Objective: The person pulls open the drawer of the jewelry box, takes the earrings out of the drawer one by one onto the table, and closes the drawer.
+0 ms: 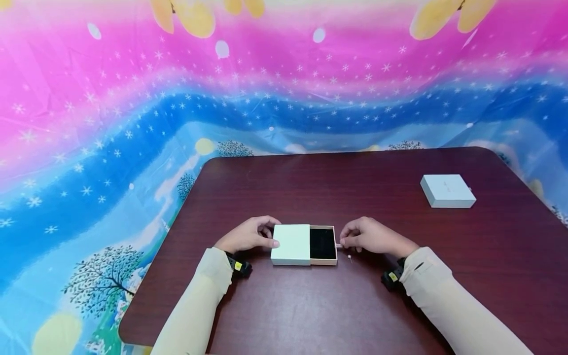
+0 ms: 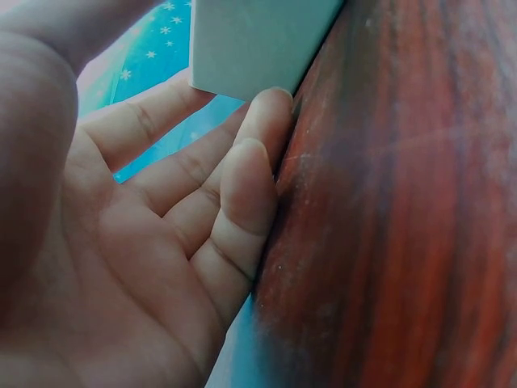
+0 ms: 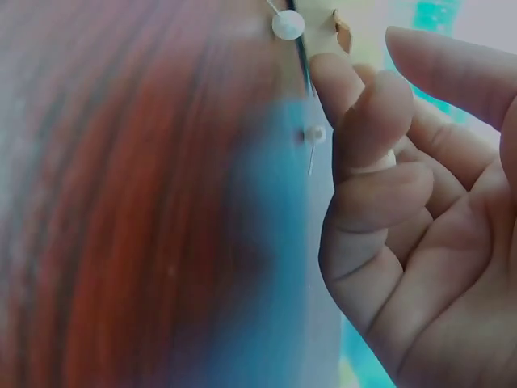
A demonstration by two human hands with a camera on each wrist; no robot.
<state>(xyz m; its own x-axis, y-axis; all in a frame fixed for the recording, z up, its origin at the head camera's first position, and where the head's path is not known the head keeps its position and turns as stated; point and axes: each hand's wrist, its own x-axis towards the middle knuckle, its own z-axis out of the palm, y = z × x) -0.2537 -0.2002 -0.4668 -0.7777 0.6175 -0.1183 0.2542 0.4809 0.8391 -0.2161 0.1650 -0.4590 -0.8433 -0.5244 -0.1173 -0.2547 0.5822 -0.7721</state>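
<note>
A white drawer box (image 1: 290, 244) lies on the table, its drawer (image 1: 322, 243), lined in black, pulled partway out to the right. My left hand (image 1: 250, 234) holds the sleeve's left end, thumb on top; in the left wrist view its fingers touch the box's corner (image 2: 250, 48). At the drawer's right end is my right hand (image 1: 368, 236), fingers loosely curled beside the ribbon tab (image 3: 343, 34). The right wrist view shows a gap between thumb and tab. Near these fingers lie a pearl (image 3: 288, 24) and a smaller white bead with a thin pin (image 3: 315, 133).
A second white box (image 1: 448, 191), closed, sits toward the back right of the dark wooden table (image 1: 293, 187). A patterned pink and blue cloth (image 1: 275, 74) hangs behind the table. Each wrist wears a black camera (image 1: 392, 279).
</note>
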